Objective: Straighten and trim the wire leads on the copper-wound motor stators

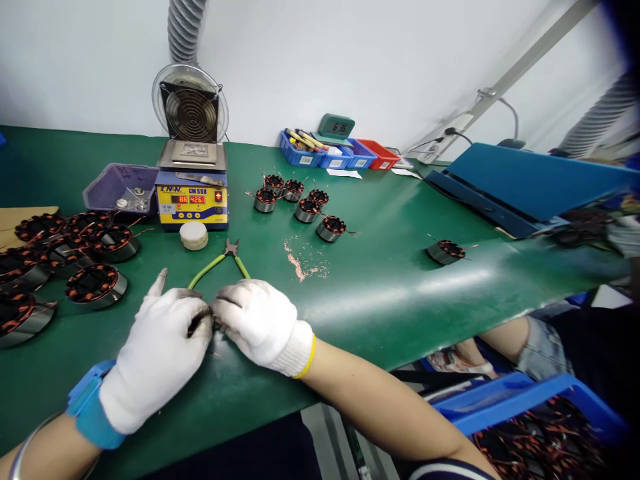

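Both my hands wear white gloves and meet over the green mat near the front edge. My left hand (160, 347) is curled round a small dark wound coil part (200, 321), index finger sticking up. My right hand (257, 323) pinches the same part from the right with thumb and fingertips. Most of the part is hidden by the gloves. Green-handled cutters (220, 261) lie on the mat just beyond my hands. A blue strap circles my left wrist.
Larger copper-wound stators (95, 283) crowd the left side. Smaller ones (306, 208) sit mid-table, one alone (445, 251) at right. A yellow-fronted solder station (193, 200) with fan stands behind. Blue and red bins (333, 157) line the wall. A blue crate (525, 400) of parts sits low right.
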Demonstrator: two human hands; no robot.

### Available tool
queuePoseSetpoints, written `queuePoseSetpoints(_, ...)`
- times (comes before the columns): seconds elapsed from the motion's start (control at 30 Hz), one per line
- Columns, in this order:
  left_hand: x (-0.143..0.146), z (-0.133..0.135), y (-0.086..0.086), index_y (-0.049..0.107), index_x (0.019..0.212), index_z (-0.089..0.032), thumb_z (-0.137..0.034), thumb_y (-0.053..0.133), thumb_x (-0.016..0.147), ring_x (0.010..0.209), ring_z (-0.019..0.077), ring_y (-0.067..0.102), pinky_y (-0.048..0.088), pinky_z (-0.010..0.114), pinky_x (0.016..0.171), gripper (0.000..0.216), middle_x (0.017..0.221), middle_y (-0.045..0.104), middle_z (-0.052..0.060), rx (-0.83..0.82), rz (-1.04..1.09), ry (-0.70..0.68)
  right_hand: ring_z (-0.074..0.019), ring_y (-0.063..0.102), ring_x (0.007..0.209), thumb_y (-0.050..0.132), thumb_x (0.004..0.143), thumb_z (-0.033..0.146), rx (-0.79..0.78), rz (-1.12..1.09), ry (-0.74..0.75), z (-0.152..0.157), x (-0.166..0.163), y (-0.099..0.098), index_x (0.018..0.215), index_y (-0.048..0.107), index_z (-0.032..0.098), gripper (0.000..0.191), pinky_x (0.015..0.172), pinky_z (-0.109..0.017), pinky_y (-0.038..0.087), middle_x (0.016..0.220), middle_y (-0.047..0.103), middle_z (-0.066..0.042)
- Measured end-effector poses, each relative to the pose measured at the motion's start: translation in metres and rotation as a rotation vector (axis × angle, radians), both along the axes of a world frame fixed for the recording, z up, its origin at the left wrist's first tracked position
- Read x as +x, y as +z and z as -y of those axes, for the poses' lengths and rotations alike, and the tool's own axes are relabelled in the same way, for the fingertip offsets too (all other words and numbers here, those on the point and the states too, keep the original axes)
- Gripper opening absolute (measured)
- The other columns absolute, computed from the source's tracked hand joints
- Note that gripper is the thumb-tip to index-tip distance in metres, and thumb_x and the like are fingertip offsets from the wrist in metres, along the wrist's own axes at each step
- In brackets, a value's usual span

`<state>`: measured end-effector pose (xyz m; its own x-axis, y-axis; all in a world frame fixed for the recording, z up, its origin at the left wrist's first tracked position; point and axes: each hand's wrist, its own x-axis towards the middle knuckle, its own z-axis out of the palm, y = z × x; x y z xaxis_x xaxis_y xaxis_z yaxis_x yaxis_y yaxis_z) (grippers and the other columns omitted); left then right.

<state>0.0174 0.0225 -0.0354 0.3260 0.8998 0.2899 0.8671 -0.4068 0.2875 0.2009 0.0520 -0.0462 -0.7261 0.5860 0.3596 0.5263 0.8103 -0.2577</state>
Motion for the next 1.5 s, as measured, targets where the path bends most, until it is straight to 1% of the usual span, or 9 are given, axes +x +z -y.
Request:
queuePoseSetpoints(0.27,0.000,0.002,-0.002,0.065,0.074,-0.020,-0.025,0.042,0.088,0.081,0.0168,0.060,0.011,0.050,0.120,0.028,0.082,0.063,0.003,0.041,-0.029,-0.056,-0.0154,0.065,0.065,0.037,0.101,0.026,-1.090,-0.219,-0.101,-0.003,-0.009,-0.012,0.100,0.057,0.017,0.021,0.059,-0.022,0.049,0.072,0.065,-0.001)
queuePoseSetpoints(0.47,0.002,0.002,0.001,0.064,0.074,-0.020,-0.025,0.044,0.088,0.080,0.0152,0.059,0.011,0.050,0.120,0.025,0.080,0.062,0.002,0.009,-0.010,-0.066,-0.0240,0.059,0.095,0.058,0.090,0.023,-0.087,-0.020,0.037,-0.011,0.007,-0.010,0.115,0.057,0.017,0.026,0.079,-0.035,0.048,0.114,0.061,-0.010)
queuePoseSetpoints(0.57,0.001,0.001,0.002,0.062,0.073,-0.019,-0.024,0.043,0.088,0.080,0.0154,0.059,0.012,0.049,0.120,0.025,0.080,0.062,0.002,0.004,-0.007,-0.068,-0.0259,0.058,0.092,0.046,0.093,0.018,0.096,0.108,0.154,-0.013,0.008,-0.008,0.114,0.058,0.017,0.023,0.078,-0.040,0.048,0.112,0.062,-0.010)
queuePoseSetpoints(0.67,0.000,0.001,0.001,0.062,0.073,-0.020,-0.024,0.042,0.087,0.080,0.0159,0.059,0.013,0.050,0.120,0.025,0.080,0.062,0.002,0.021,-0.007,-0.076,-0.0248,0.060,0.091,0.051,0.092,0.021,-0.131,0.048,0.090,-0.009,0.001,-0.008,0.107,0.059,0.018,0.018,0.075,-0.037,0.049,0.109,0.063,-0.009)
queuePoseSetpoints(0.83,0.000,0.002,-0.001,0.063,0.072,-0.020,-0.024,0.041,0.088,0.079,0.0164,0.059,0.014,0.050,0.120,0.028,0.078,0.061,0.002,0.024,-0.019,-0.080,-0.0160,0.066,0.064,0.038,0.096,0.022,-1.214,-0.302,-0.162,-0.001,-0.013,-0.013,0.094,0.053,0.018,0.015,0.058,-0.024,0.051,0.071,0.063,-0.001)
queuePoseSetpoints(1.13,0.002,0.002,0.002,0.061,0.070,-0.020,-0.024,0.041,0.088,0.076,0.0159,0.058,0.017,0.051,0.119,0.027,0.075,0.061,0.001,0.010,-0.014,-0.067,-0.0249,0.058,0.091,0.049,0.094,0.021,0.087,0.172,0.084,-0.007,0.005,-0.004,0.111,0.058,0.016,0.020,0.078,-0.039,0.048,0.106,0.061,-0.011)
queuePoseSetpoints(1.23,0.001,0.002,0.001,0.062,0.072,-0.020,-0.024,0.040,0.087,0.077,0.0168,0.059,0.019,0.053,0.118,0.027,0.077,0.062,0.002,0.020,-0.013,-0.071,-0.0240,0.060,0.086,0.052,0.091,0.020,-0.067,0.177,0.053,-0.004,0.000,-0.002,0.106,0.059,0.016,0.017,0.074,-0.037,0.050,0.102,0.062,-0.011)
queuePoseSetpoints(1.4,0.000,0.002,-0.001,0.063,0.073,-0.020,-0.024,0.040,0.088,0.079,0.0166,0.059,0.017,0.052,0.119,0.028,0.078,0.062,0.003,0.027,-0.019,-0.094,-0.0132,0.065,0.062,0.036,0.099,0.020,-1.209,-0.246,-0.124,-0.001,-0.010,-0.006,0.094,0.053,0.017,0.018,0.056,-0.021,0.050,0.079,0.064,-0.002)
queuePoseSetpoints(1.5,0.000,0.002,-0.001,0.063,0.073,-0.020,-0.024,0.041,0.088,0.078,0.0158,0.058,0.017,0.051,0.119,0.027,0.078,0.061,0.002,0.012,-0.009,-0.084,-0.0162,0.067,0.071,0.049,0.095,0.026,-1.040,-0.221,-0.135,-0.003,-0.005,-0.007,0.094,0.057,0.018,0.012,0.062,-0.024,0.051,0.085,0.066,-0.002)
